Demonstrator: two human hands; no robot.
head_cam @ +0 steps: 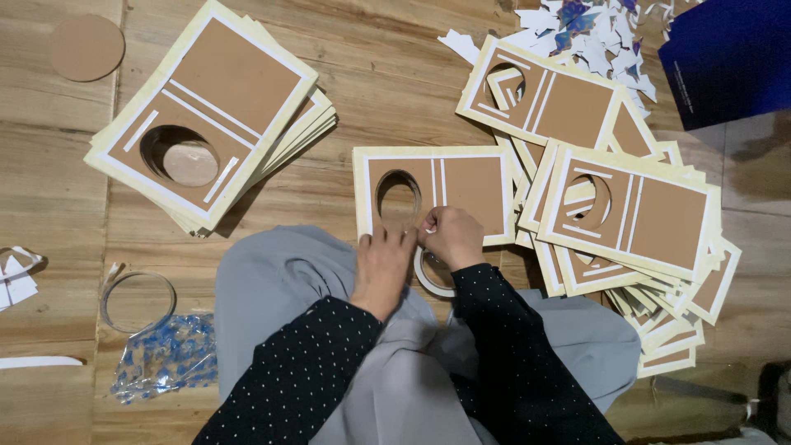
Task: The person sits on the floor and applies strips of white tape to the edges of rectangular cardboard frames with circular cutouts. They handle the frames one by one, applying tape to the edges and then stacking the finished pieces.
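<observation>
While my left hand (381, 265) presses flat on the brown card frame (434, 196) lying just beyond my lap, my right hand (451, 237) pinches its near edge, fingers narrow, above a tape roll (428, 278).

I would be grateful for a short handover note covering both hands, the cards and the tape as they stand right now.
Left hand: presses the near edge of the brown card with the oval hole.
Right hand: pinches at that same edge; the tape roll sits just under it.
Stacks: one neat card pile far left, a loose spread pile right.
Done or left: I cannot tell which pile is finished; the centre card is the one in hand.
</observation>
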